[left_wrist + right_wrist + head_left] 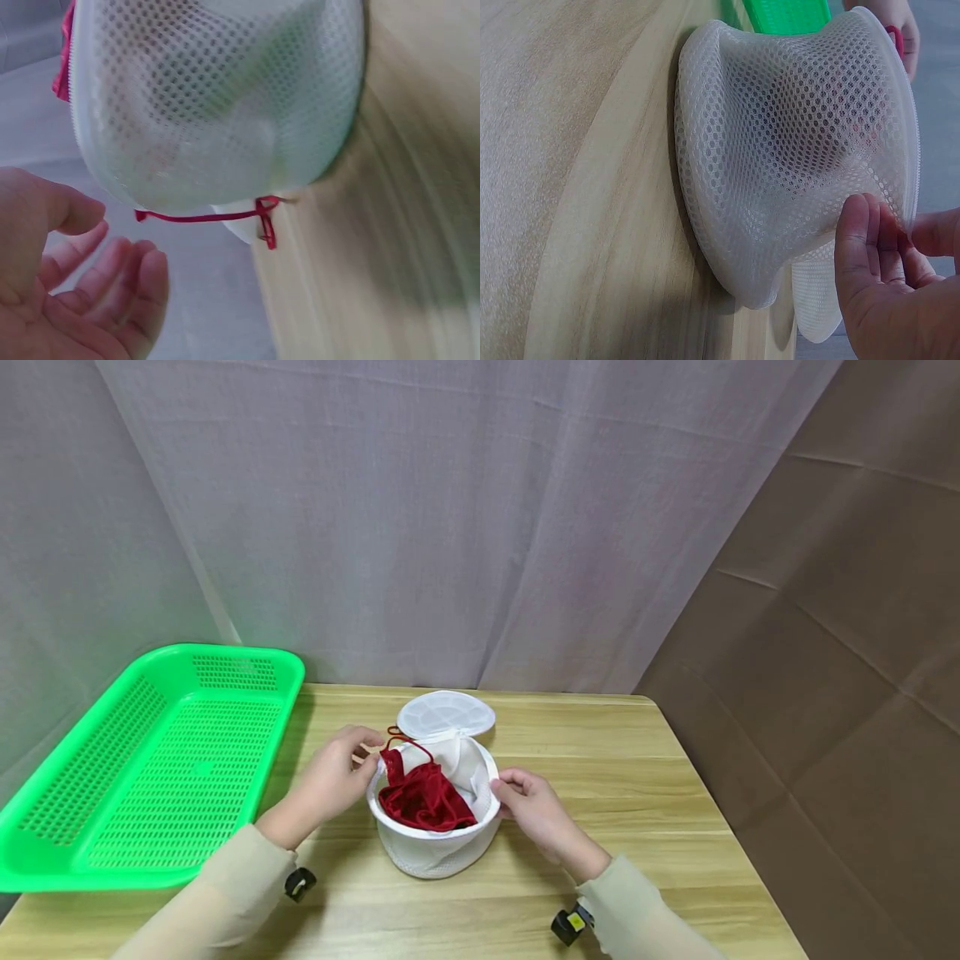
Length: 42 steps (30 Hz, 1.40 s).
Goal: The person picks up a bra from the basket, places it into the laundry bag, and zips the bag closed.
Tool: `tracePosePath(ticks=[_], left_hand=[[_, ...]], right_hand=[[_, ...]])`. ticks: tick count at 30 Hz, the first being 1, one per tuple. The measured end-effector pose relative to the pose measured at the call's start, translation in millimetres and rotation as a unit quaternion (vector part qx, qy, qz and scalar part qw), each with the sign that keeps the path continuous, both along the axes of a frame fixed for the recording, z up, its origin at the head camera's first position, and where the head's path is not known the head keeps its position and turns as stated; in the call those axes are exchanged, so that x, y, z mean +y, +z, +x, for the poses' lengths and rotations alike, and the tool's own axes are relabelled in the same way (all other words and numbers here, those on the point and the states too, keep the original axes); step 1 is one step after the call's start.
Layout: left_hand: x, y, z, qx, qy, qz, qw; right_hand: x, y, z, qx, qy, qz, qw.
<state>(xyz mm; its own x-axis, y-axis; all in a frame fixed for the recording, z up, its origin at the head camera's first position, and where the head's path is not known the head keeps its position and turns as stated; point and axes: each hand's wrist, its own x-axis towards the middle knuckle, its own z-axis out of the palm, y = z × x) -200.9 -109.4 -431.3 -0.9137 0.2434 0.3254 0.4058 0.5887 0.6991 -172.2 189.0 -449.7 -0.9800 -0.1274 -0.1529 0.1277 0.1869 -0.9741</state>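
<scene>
A white mesh laundry bag (426,852) with a zippered rim stands on the table, its round lid (447,714) folded back behind it. Inside lies a shiny red garment (427,800) with thin straps; one red strap (202,218) hangs over the rim in the left wrist view. My left hand (347,770) is at the bag's left rim, beside the strap. In the left wrist view its fingers (154,289) are loosely bent, apart from the bag, with nothing between them. On the right side, my right hand (900,277) pinches the rim between thumb and fingers.
A green plastic basket (262,777) with perforated sides stands on the left of the wooden table (600,727). A grey curtain (420,527) hangs behind the table, and a brown covering (825,693) rises along the right edge.
</scene>
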Motion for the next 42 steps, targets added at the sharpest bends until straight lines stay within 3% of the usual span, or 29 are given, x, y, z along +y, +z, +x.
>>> tracePosePath(ticks=[3,10,17,24,42], left_hand=[[-3.2,-4.6,-0.6,-0.029,0.017,-0.013,0.9993],[0.1,-12.3,-1.5,-0.098,0.006,0.001,0.9952],[4.3,-11.3,-1.1,-0.112,0.003,0.006,0.9937],[5.9,-7.3,0.0,-0.095,0.006,0.004,0.9955],[-6.4,9.7,10.3,0.018,0.059,0.079,0.995]], right_hand=[[0.4,0.3,-0.2,0.0,0.0,0.001,1.0],[0.4,1.3,0.3,0.001,0.001,0.002,1.0],[0.4,1.5,0.1,0.004,0.003,0.004,1.0],[0.5,0.6,-0.7,0.007,-0.003,0.004,1.0],[9.9,6.5,-14.5,0.065,-0.085,-0.024,0.994]])
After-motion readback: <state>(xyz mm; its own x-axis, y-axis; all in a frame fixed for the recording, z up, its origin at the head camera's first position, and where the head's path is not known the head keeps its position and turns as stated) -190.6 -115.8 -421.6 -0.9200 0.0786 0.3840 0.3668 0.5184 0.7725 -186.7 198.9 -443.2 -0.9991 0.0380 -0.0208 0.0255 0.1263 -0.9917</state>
